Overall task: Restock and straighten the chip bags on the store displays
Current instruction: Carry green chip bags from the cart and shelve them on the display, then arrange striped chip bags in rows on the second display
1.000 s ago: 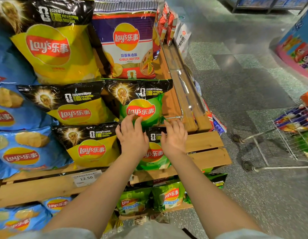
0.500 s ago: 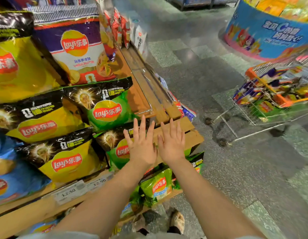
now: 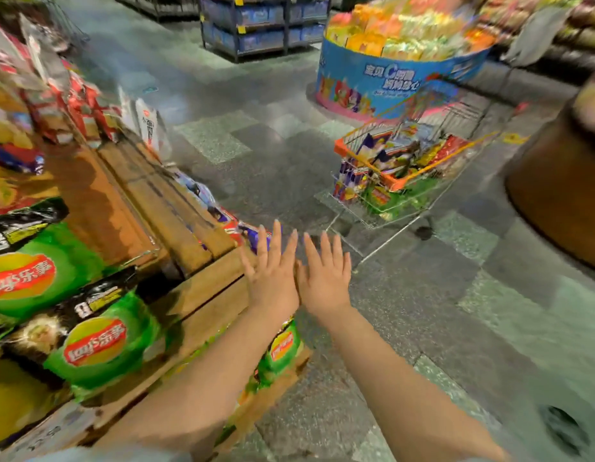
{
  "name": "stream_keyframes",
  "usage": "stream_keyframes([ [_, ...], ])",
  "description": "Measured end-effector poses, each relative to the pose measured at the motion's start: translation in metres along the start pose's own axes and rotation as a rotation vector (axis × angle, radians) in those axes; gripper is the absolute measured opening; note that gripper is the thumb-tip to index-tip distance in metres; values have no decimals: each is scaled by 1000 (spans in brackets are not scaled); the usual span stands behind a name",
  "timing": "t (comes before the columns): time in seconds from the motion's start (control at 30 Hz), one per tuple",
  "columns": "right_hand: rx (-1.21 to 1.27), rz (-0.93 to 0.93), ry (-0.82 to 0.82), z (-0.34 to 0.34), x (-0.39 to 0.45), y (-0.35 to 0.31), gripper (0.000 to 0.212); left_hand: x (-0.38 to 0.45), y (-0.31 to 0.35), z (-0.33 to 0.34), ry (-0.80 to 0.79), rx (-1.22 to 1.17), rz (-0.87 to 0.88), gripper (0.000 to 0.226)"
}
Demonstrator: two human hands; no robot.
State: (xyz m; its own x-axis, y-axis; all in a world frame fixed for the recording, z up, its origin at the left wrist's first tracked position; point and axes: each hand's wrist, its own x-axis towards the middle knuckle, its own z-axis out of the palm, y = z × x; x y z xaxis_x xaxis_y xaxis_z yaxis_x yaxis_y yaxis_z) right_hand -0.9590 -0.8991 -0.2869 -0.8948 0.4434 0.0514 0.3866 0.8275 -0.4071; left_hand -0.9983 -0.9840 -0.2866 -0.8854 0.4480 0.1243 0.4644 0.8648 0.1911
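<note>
Stood at the corner of the wooden display (image 3: 202, 288), both arms reaching forward past its edge. Held the left hand (image 3: 272, 278) and the right hand (image 3: 324, 278) side by side, backs up, thumbs nearly touching between them. Kept each grip spread wide, fingers straight and fanned, holding nothing and touching nothing; hovered in the air beyond the display's corner, above the floor.

Left the green chip bags (image 3: 99, 338) leaning on the tiers to the left, logos facing out, apparently so shoppers could read them; one green bag above the other, both well apart from the hands. Showed more small green bags (image 3: 281, 348) tucked on the lowest tier, under the left forearm.

Parked the wire cart (image 3: 399, 171) ahead and to the right on the tiled floor, heaped with mixed snack packets, likely the supply for refilling. Pointed both empty hands roughly toward it, probably on the way to fetch more stock. Blurred heavily throughout, so finer detail of the bags could not be told
</note>
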Motion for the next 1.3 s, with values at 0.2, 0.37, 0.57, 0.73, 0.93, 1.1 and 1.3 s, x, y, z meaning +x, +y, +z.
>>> stream_keyframes([
  [0.2, -52, 80, 38, -47, 5, 97, 63, 16, 102, 13, -29, 15, 94, 63],
  [0.37, -82, 130, 62, -87, 27, 145, 54, 42, 166, 9, -60, -10, 178, 66],
  [0.57, -97, 134, 107, -119, 89, 194, 52, 111, 224, 18, -9, -31, 219, 65],
  [0.73, -139, 155, 91, -134, 157, 253, 51, 182, 283, 53, -45, -56, 247, 64],
  [0.93, -135, 207, 67, -169, 242, 310, 52, 276, 349, 69, -29, -76, 297, 62],
  [1.1, -68, 173, 73, -177, 319, 326, 51, 353, 365, 74, -17, -45, 283, 60],
  [1.3, -74, 43, -32, -154, 432, 328, 52, 447, 346, 96, 4, -31, 167, 60],
])
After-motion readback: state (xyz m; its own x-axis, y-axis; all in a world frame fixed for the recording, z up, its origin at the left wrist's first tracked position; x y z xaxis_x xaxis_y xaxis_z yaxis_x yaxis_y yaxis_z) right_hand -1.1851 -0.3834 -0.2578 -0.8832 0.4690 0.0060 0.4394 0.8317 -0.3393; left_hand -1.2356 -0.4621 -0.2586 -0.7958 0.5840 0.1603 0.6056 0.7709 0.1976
